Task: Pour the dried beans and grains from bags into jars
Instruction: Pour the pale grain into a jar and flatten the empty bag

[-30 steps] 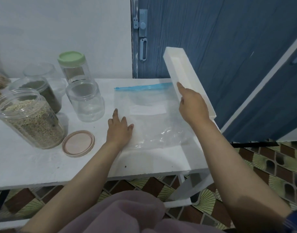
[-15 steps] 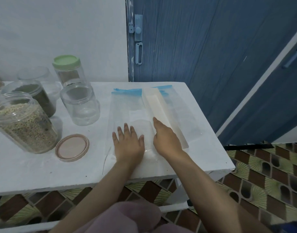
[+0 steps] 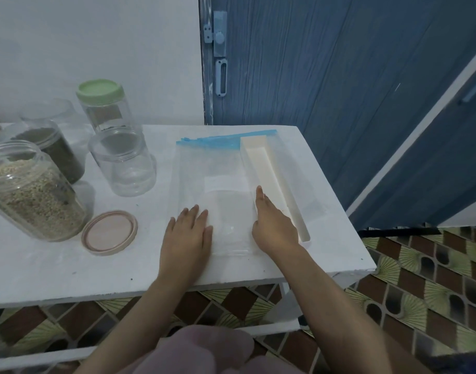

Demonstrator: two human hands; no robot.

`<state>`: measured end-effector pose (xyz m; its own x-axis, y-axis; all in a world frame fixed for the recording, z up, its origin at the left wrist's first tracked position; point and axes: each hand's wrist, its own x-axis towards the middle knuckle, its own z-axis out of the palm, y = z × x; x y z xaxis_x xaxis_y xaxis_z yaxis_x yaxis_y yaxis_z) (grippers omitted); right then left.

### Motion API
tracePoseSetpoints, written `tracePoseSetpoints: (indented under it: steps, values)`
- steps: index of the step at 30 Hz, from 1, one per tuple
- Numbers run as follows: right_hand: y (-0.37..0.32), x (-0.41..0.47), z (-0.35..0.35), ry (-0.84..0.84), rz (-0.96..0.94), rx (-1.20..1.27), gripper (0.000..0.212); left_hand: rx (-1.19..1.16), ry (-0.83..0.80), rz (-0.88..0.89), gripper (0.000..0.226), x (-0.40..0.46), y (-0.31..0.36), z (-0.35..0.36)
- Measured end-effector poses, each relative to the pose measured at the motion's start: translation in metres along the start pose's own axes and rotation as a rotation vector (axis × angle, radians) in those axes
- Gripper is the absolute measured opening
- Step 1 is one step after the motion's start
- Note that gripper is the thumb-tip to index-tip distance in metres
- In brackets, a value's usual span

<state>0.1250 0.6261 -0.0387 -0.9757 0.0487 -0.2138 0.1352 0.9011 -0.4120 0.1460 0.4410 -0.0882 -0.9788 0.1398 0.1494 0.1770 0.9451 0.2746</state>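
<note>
Left hand: the left hand (image 3: 189, 233) lies flat, fingers straight and together, pressing on the near left part of the empty zip bag (image 3: 215, 190).
Right hand: the right hand (image 3: 276, 228) rests at the bag's near right edge, index finger stretched forward beside the white tray (image 3: 274, 182); the other fingers are hidden, so I cannot tell whether they curl round anything.
Zip bag: clear, flat on the white worktop (image 3: 56, 265), its blue seal strip at the far end.
White tray: long and narrow, lying along the bag's right side, open side up.
Grain jar: the open grain jar (image 3: 29, 193) stands at the left edge, full of pale grains.
Dark jar: the dark-filled jar (image 3: 56, 152) stands just behind it.
Empty jar: a clear empty jar (image 3: 123, 163) stands left of the bag, without a lid.
Green-lidded jar: the green-lidded jar (image 3: 107, 109) stands behind the empty one.
Loose lid: a pinkish lid (image 3: 110, 232) lies flat between the grain jar and the left hand.
</note>
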Motion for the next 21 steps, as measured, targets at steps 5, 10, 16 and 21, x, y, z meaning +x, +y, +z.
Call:
tracePoseSetpoints:
  steps: [5,10,16,21]
  values:
    - [0.004,-0.002,-0.004,-0.021,0.007,0.002,0.085,0.048,-0.177,-0.083,0.091,-0.013,0.004,-0.004]
    - [0.011,-0.004,-0.004,0.0,0.009,-0.009,0.086,0.034,-0.135,-0.127,0.094,-0.014,0.013,-0.003]
    - [0.024,-0.003,-0.015,0.034,-0.019,-0.058,0.083,0.071,-0.139,-0.134,0.094,-0.014,0.016,-0.003]
    - [0.02,0.007,-0.022,0.135,-0.098,-0.103,0.078,0.064,-0.188,-0.142,0.067,-0.001,0.012,-0.006]
